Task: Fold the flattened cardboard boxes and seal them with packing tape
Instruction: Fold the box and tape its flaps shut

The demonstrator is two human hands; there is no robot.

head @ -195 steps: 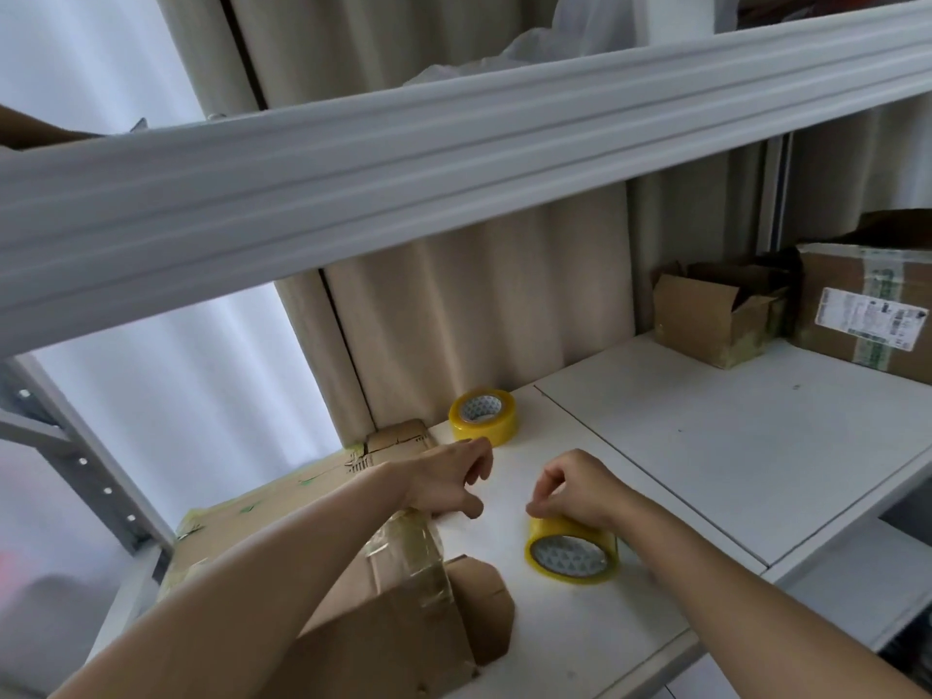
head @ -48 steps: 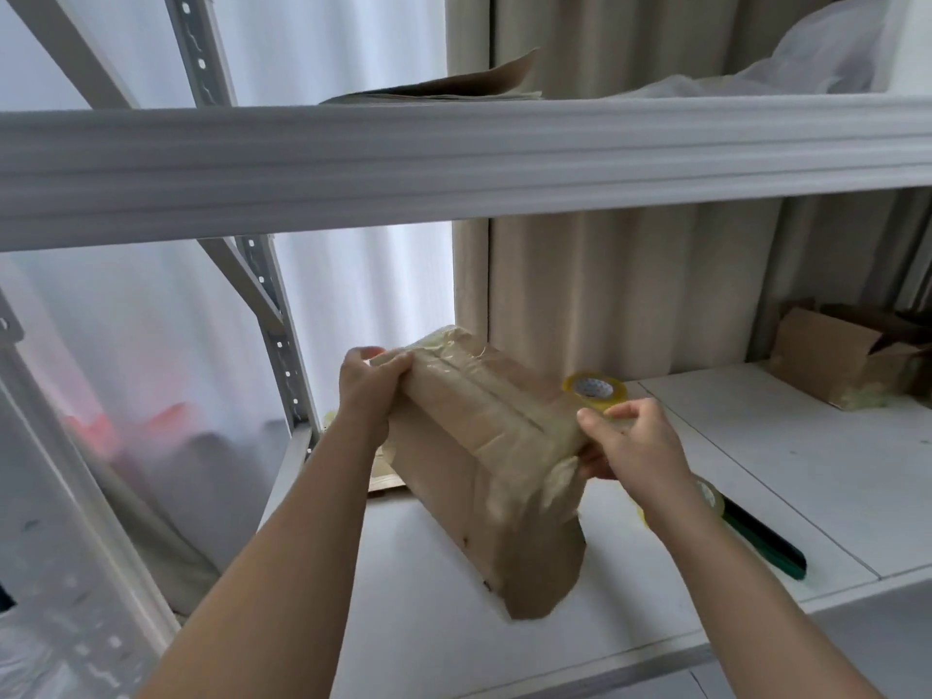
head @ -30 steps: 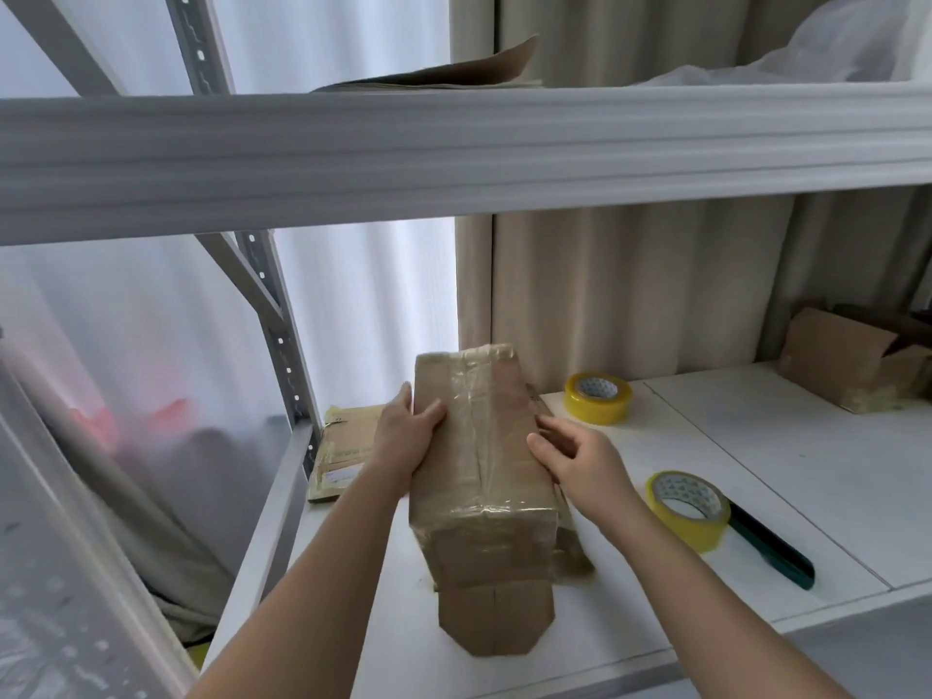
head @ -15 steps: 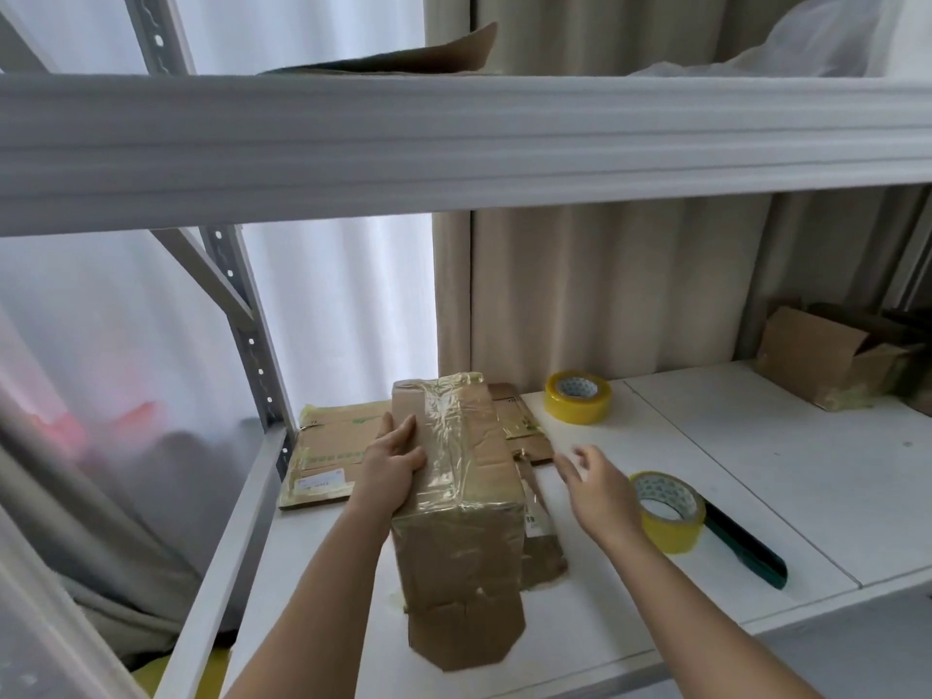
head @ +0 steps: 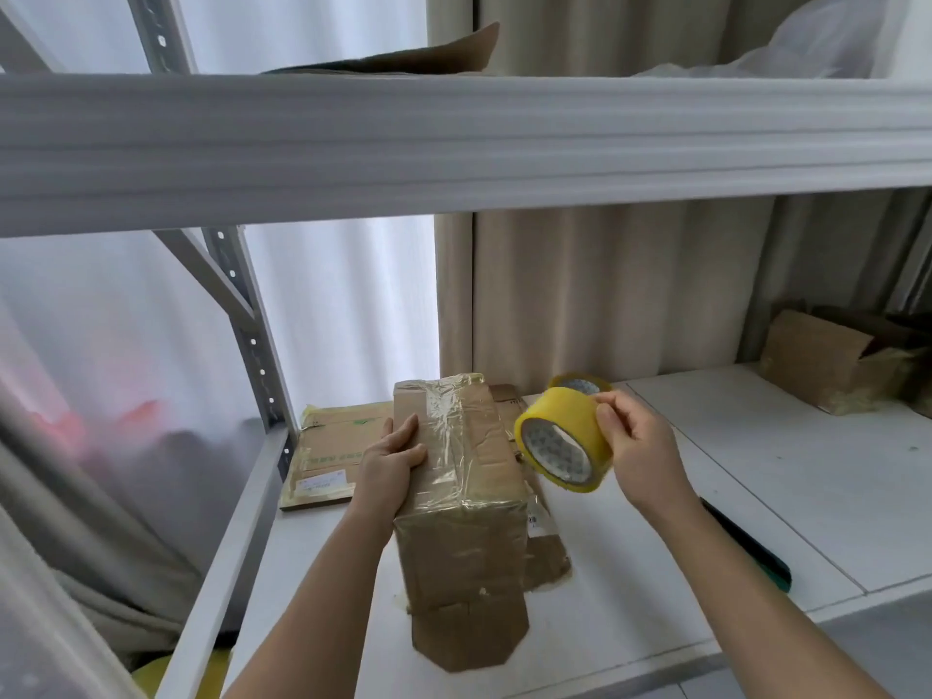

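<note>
A folded brown cardboard box [head: 469, 502] stands on the white shelf [head: 630, 587], its top covered in glossy tape, with loose flaps spread at its near end. My left hand [head: 396, 459] rests on the box's left top edge, thumb lying over the top. My right hand [head: 638, 438] holds a yellow roll of packing tape [head: 562, 438] in the air just right of the box, fingers curled round its rim. A second yellow tape roll [head: 580, 384] stands behind it, mostly hidden.
Flattened cardboard [head: 335, 454] lies on the shelf behind and left of the box. A dark green-handled tool [head: 746, 544] lies at the right front. An open box [head: 837, 363] sits at the far right. An upper shelf beam [head: 454, 143] crosses overhead; a steel upright [head: 242, 315] stands left.
My right hand reached to the tape roll on the shelf, took hold of it and lifted it up beside the box. My left hand stays on the box.
</note>
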